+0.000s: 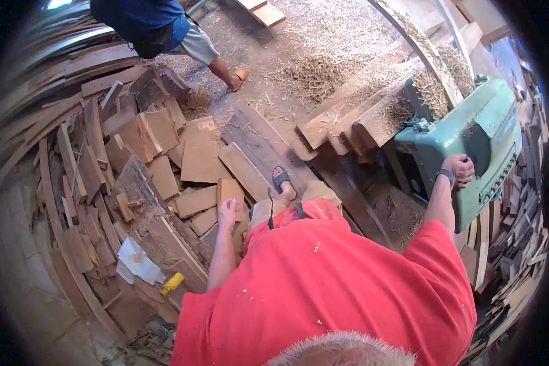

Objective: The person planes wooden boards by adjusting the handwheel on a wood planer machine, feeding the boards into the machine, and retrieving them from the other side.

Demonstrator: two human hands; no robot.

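My left hand [229, 211] hangs at my side over the offcuts, its fingers loosely curled with nothing visible in them. Behind it in the view is a light brown wood block [230, 188]. On the right, my right hand [459, 172] is closed against the edge of a large green machine [436, 146]. Its fingers are curled, and whatever they grip there is hidden. A dark band circles that wrist. Thick boards [341, 125] lie beside the machine, with wood shavings on them.
Another person [158, 30] stands at the upper left. Wood offcuts [158, 131] and long boards [49, 183] crowd the left side. A yellow cylinder [171, 284] lies near a white sheet [139, 261]. Shavings [323, 73] cover the floor ahead; stacked wood strips [524, 256] fill the right.
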